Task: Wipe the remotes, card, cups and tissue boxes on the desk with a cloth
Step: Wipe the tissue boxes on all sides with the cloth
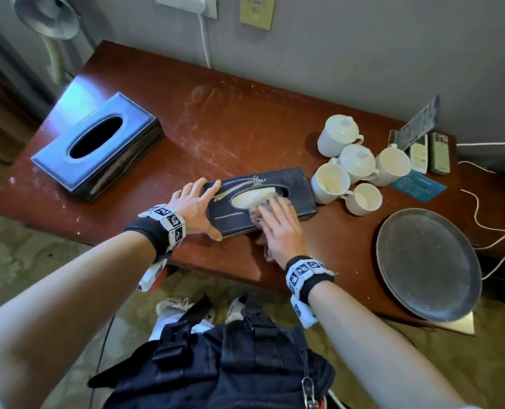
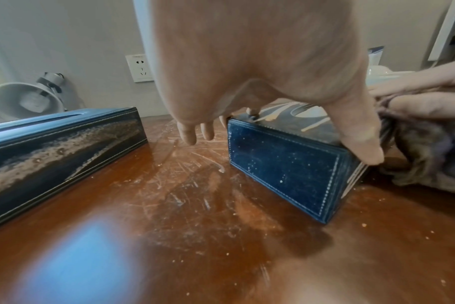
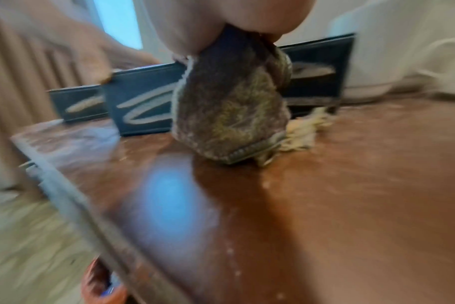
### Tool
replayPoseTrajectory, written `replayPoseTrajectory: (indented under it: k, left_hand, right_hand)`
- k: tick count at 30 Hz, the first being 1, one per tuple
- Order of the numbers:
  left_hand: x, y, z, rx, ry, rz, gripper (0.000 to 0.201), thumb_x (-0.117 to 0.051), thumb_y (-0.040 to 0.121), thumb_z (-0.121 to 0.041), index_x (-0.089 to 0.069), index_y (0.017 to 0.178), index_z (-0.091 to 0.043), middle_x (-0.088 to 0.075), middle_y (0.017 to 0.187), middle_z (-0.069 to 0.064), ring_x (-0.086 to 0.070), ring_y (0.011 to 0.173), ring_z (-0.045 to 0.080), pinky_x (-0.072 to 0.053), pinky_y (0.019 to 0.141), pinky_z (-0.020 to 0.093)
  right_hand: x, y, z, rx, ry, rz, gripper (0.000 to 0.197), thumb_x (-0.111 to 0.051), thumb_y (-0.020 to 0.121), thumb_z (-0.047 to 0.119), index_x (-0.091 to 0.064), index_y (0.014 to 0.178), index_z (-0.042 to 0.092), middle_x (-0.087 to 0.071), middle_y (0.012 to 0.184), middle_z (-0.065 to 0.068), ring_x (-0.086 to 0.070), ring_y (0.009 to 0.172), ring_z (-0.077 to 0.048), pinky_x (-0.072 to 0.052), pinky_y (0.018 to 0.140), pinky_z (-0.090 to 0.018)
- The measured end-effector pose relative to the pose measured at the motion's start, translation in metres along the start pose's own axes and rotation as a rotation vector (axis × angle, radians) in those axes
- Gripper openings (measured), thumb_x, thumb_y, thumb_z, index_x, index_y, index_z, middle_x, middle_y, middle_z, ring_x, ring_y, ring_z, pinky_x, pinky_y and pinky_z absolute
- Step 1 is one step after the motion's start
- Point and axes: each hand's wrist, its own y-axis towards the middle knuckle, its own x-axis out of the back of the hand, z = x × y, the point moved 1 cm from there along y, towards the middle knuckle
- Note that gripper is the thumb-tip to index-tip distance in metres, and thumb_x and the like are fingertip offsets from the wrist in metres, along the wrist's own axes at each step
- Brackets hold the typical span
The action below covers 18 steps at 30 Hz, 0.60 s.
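My right wrist view is blurred — right hand [image 1: 280, 231] flat, pressing cloth [image 3: 229, 107] on tissue box [image 1: 263, 199]; left hand [image 1: 196, 209] spread, bracing its end.

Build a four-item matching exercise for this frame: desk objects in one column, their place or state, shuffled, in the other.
Things:
1. cloth
2. near tissue box
3. far tissue box
4. grey plate

Places or states:
A. untouched at the desk's left end
B. on the desk's right front corner
C. under the right hand, on a box top
D. steadied at its end by the left hand

Pairs: 1-C, 2-D, 3-A, 4-B
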Motion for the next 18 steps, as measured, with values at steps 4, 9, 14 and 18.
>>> replayPoseTrajectory:
  k: [4,9,14,18]
  left_hand:
    - [0.0,0.0,0.008,-0.047,-0.047,0.01,0.138,-0.082,0.059,-0.068,0.009,0.156,-0.035,0.004,0.165,0.005,-0.006,0.15,0.031,-0.016,0.12,0.051]
    - [-0.006,0.002,0.013,-0.073,-0.064,-0.021,0.136,-0.079,0.059,-0.072,0.01,0.156,-0.035,0.004,0.165,0.003,-0.008,0.15,0.031,-0.016,0.12,0.05]
    - [-0.005,0.003,0.016,-0.1,-0.091,-0.019,0.134,-0.081,0.061,-0.067,0.004,0.157,-0.032,0.004,0.165,0.002,-0.007,0.151,0.03,-0.013,0.121,0.049]
    - [-0.008,0.003,0.016,-0.102,-0.116,-0.033,0.133,-0.08,0.061,-0.068,0.004,0.157,-0.032,0.005,0.165,0.001,-0.008,0.15,0.03,-0.013,0.122,0.049]
  right_hand:
    - [0.003,0.007,-0.004,-0.213,-0.009,-0.027,0.037,-0.044,0.1,0.025,-0.066,0.125,0.009,-0.051,0.143,-0.015,-0.041,0.136,-0.037,-0.028,0.117,-0.048]
    - [-0.018,0.017,0.052,0.036,0.107,0.086,0.036,-0.047,0.098,0.026,-0.066,0.127,0.015,-0.05,0.144,-0.013,-0.036,0.14,-0.034,-0.021,0.12,-0.045]
    - [-0.002,0.017,0.021,-0.025,0.067,0.105,0.038,-0.044,0.098,0.033,-0.067,0.124,0.017,-0.05,0.145,-0.012,-0.041,0.137,-0.033,-0.034,0.113,-0.048]
    - [-0.016,0.029,0.055,-0.024,0.065,0.177,0.04,-0.041,0.098,0.034,-0.066,0.126,0.021,-0.046,0.148,-0.013,-0.035,0.14,-0.036,-0.027,0.118,-0.049]
